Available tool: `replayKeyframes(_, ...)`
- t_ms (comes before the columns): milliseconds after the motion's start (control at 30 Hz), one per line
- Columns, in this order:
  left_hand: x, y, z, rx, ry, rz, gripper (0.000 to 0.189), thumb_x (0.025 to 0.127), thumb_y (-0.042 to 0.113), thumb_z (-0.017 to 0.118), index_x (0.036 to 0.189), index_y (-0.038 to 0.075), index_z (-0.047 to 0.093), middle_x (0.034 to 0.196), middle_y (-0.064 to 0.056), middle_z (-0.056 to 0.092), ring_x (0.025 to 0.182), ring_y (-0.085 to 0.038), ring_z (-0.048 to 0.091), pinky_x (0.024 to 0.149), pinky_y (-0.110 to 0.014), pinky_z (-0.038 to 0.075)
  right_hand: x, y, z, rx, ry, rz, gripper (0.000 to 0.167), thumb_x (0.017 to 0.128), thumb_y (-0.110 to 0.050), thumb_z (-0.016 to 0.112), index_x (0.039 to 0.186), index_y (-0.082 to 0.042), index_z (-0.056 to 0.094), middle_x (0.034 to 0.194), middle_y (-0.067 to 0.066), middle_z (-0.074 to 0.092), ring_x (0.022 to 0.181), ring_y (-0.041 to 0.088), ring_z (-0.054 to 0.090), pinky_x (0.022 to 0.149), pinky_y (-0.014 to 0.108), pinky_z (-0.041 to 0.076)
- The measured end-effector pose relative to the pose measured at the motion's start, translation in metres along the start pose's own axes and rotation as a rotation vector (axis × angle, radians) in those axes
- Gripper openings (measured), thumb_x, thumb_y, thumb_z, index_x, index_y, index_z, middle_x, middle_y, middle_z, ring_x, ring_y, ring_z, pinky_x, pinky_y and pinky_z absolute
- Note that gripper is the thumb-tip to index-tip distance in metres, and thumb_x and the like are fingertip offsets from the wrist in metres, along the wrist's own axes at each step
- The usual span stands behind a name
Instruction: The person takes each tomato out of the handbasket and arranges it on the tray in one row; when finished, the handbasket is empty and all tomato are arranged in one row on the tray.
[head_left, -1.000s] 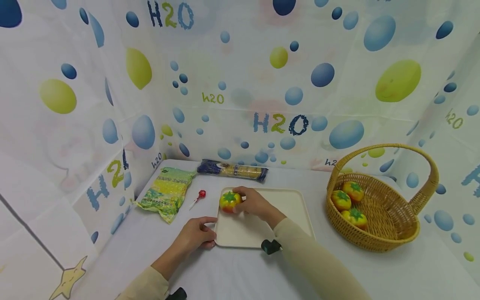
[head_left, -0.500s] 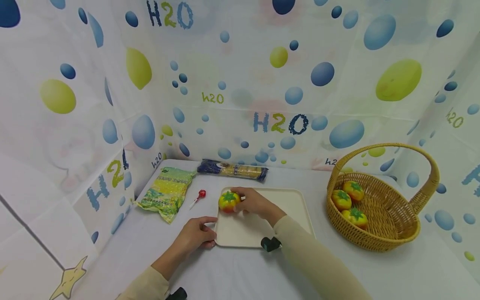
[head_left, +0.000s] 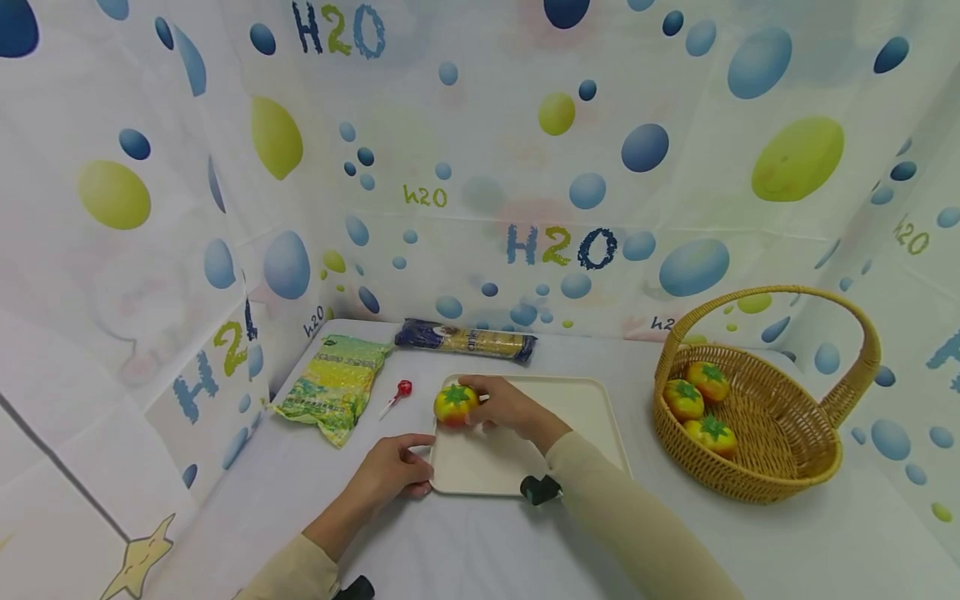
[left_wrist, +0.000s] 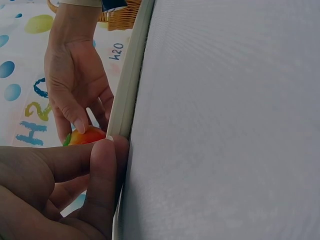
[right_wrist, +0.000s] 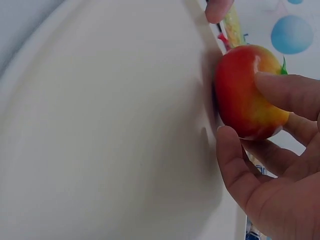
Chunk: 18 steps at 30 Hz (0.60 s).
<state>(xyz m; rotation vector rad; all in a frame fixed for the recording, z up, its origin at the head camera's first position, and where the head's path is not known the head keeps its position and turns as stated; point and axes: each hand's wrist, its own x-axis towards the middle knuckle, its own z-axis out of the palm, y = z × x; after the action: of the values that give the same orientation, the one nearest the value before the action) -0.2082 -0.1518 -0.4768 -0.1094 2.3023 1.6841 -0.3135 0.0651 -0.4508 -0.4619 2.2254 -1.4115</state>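
My right hand (head_left: 510,408) holds a red-and-yellow toy tomato (head_left: 453,405) with a green star-shaped top, at the far left corner of the cream tray (head_left: 525,467). In the right wrist view, the thumb lies on the side of the tomato (right_wrist: 245,95) and fingers reach beneath it. My left hand (head_left: 393,467) pinches the tray's left edge near the front; the left wrist view has the thumb and forefinger at the rim (left_wrist: 127,85). Whether the tomato rests fully on the tray is hard to tell.
A wicker basket (head_left: 750,483) with a tall handle stands on the right, holding three similar tomatoes (head_left: 708,435). Left of the tray lie a red lollipop (head_left: 404,388) and a green-yellow bag (head_left: 333,383). Behind it is a long pack of pasta (head_left: 465,340).
My right hand has shifted slightly left with the tomato, toward the tray's left edge. The left hand stays in place.
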Motion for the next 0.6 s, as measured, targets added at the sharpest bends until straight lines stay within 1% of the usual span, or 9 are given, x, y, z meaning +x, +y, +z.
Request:
replayKeyframes(167,-0.0009,0.0014,0.0007,0.002,0.002,-0.005,0.052,0.088,-0.006,0.073,0.137,0.001,0.061,0.085,-0.011,0.067,0.067,-0.016,0.068,0.065,-0.031,0.063,0.0014,0.0025,-0.0001,0.010,-0.010,-0.006,0.071,0.087,-0.001,0.069,0.153,-0.013,0.047,0.139,0.013,0.054,0.107,0.024,0.055,0.073,0.029,0.056)
replayKeyframes(300,-0.0008,0.0012,0.0012,0.006,0.011,-0.013,0.052,0.087,-0.006,0.074,0.137,0.002,0.061,0.085,-0.011,0.067,0.067,-0.016,0.068,0.065,-0.031,0.063,0.0009,0.0033,-0.0009,0.013,-0.020,-0.009,0.073,0.087,0.000,0.068,0.154,-0.015,0.046,0.144,0.013,0.051,0.109,0.024,0.055,0.074,0.028,0.055)
replayKeyframes(433,-0.0003,0.0008,0.0015,0.005,0.015,-0.012,0.052,0.087,-0.006,0.074,0.137,0.002,0.062,0.085,-0.011,0.067,0.067,-0.016,0.068,0.064,-0.031,0.063,-0.0005,0.0031,-0.0018,0.008,-0.028,-0.022,0.074,0.086,0.000,0.069,0.155,-0.014,0.044,0.150,0.015,0.047,0.108,0.025,0.056,0.075,0.028,0.054)
replayKeyframes(600,-0.0001,0.0008,0.0013,0.006,0.011,-0.004,0.052,0.087,-0.007,0.073,0.137,0.001,0.061,0.084,-0.011,0.067,0.066,-0.016,0.068,0.063,-0.031,0.063,-0.0021,0.0032,-0.0027,0.020,-0.031,-0.035,0.076,0.086,0.001,0.069,0.155,-0.012,0.043,0.152,0.016,0.046,0.106,0.024,0.058,0.074,0.029,0.055)
